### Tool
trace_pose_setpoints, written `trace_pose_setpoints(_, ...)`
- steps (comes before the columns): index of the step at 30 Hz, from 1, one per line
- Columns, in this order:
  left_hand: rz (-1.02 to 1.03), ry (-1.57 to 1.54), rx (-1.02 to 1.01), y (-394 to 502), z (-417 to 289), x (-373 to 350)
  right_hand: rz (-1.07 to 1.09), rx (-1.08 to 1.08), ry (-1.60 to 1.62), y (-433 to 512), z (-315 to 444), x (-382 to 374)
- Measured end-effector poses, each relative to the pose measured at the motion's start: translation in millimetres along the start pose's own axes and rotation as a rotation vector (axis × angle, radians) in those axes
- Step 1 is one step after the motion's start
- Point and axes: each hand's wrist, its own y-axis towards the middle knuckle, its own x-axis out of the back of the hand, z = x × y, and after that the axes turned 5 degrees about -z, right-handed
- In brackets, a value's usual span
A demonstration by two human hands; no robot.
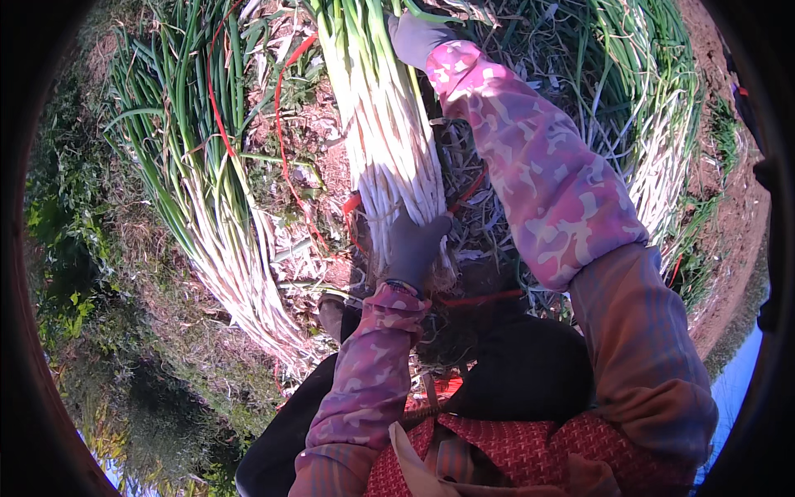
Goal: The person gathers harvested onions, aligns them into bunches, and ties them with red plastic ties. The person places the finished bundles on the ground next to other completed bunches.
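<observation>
A large bundle of green onions lies lengthwise before me, white stalks and roots towards me, green leaves away. My left hand, in a grey glove, grips the white stalks just above the roots, thumb spread to the right. Farther up, my right hand, gloved too, holds the right side of the bundle where the stalks turn green; leaves partly hide its fingers. A red tie strip shows at the bundle's left edge, by the lower stalks. Another red strip emerges on its right side.
On the left lies another pile of green onions, with a long red strip between it and the bundle. More green onions lie at the right. Dry leaf scraps cover the ground. My dark-trousered knee is close below.
</observation>
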Motion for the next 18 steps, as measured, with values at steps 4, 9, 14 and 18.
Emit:
trace_pose_setpoints(4, 0.027, -0.025, 0.062, 11.7, 14.5, -3.0, 0.039, -0.023, 0.164, -4.0, 6.8, 19.4)
trace_pose_setpoints(9, 0.144, -0.073, 0.045, 27.8, 32.9, -10.3, -0.492, 0.192, 0.805, -59.7, -29.8, 115.2)
trace_pose_setpoints(14, 0.152, -0.062, -0.220, 55.3, 105.0, 5.0, -0.133, 0.589, 0.964, -204.4, 31.1, 132.7)
trace_pose_setpoints(18, 0.301, -0.482, 0.127, -1.9, 23.1, 0.0, -0.034, 0.640, 0.646, -222.6, -9.4, 39.4)
